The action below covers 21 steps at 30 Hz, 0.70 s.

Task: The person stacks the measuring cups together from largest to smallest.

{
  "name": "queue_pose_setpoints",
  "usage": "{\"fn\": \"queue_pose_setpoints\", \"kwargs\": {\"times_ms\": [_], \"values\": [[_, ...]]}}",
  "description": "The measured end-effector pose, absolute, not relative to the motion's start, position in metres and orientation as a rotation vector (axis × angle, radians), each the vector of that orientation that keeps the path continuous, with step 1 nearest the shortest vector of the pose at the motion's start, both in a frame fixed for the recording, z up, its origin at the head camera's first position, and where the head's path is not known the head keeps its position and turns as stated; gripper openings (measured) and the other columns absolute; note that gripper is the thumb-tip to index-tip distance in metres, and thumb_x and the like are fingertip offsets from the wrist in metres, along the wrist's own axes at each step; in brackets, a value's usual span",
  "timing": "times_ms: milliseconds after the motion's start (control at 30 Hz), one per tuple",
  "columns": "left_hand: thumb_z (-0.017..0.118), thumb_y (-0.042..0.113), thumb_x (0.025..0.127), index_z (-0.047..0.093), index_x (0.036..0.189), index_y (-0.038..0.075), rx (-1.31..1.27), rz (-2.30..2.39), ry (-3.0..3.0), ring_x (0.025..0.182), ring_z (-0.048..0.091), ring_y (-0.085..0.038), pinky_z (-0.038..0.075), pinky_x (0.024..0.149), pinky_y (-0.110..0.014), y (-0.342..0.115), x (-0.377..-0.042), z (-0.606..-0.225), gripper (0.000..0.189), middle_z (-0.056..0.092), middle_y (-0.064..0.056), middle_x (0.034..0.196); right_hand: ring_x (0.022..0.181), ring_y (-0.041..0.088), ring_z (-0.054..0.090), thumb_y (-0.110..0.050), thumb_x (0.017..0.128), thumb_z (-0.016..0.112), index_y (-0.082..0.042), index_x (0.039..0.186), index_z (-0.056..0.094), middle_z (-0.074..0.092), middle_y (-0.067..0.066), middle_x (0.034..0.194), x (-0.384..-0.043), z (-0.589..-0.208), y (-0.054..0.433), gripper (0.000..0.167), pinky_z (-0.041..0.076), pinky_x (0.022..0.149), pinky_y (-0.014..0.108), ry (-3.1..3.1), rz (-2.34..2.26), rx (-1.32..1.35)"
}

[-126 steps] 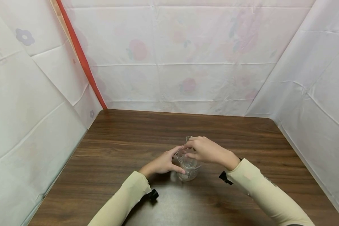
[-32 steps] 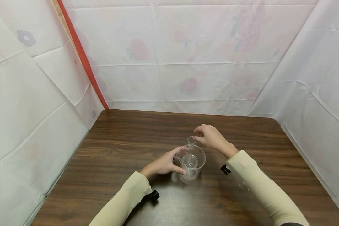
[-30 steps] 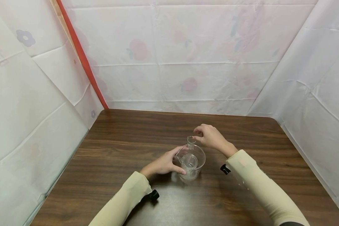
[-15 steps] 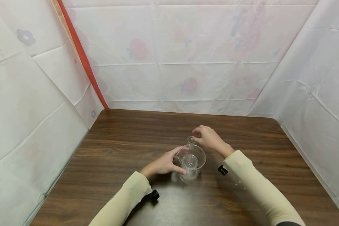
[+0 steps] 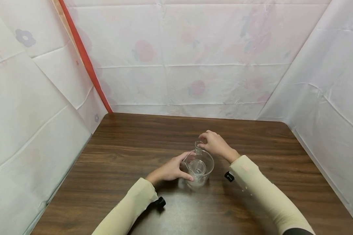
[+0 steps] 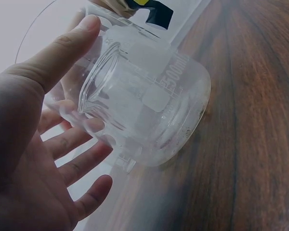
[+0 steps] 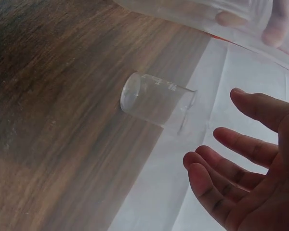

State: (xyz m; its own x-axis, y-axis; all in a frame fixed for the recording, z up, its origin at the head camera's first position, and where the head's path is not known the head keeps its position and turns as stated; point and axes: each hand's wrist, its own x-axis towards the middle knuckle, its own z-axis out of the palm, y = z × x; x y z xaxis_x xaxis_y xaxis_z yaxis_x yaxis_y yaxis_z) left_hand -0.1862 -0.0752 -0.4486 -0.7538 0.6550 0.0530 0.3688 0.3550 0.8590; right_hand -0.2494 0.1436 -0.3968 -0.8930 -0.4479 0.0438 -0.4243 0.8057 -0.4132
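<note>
A large clear glass beaker (image 5: 205, 178) stands upright on the table; in the left wrist view that beaker (image 6: 188, 103) bears white "500ml" marking. A smaller beaker (image 5: 197, 167) is nested within it. My left hand (image 5: 173, 168) holds the large beaker's left side, thumb in front and fingers behind, some seen through the glass. Just behind it stands a small beaker (image 5: 198, 144). My right hand (image 5: 217, 143) is beside its rim, partly covering it from above. In the right wrist view the small beaker (image 7: 156, 101) is apart from the loosely bent right fingers (image 7: 221, 163).
The dark wood table (image 5: 129, 140) carries the glassware near its middle. White printed sheets (image 5: 176, 58) hang at the back and both sides. A red strip (image 5: 85, 57) runs down the back left corner. Black wrist-worn devices (image 5: 160, 202) sit by both cuffs.
Earlier my right hand was down at the large beaker's mouth; it has since drawn out and gone behind. Over the last second it has shifted slightly left toward the small beaker. My left hand stays.
</note>
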Motion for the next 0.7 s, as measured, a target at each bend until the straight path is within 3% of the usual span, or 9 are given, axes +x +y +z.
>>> {"fn": "queue_pose_setpoints", "kwargs": {"times_ms": [700], "values": [[0.084,0.026,0.077,0.036,0.147,0.009,0.919,1.361,2.308,0.136,0.046,-0.021,0.039,0.11,-0.048,-0.076,-0.186,-0.45,0.087,0.052,-0.011,0.144,0.102,0.031,0.061,-0.029,0.088,0.072,0.001,0.124,0.062,0.062,0.015,0.112,-0.251,-0.415,0.135,0.048,0.049,0.09,0.051,2.936,-0.591,-0.652]]}}
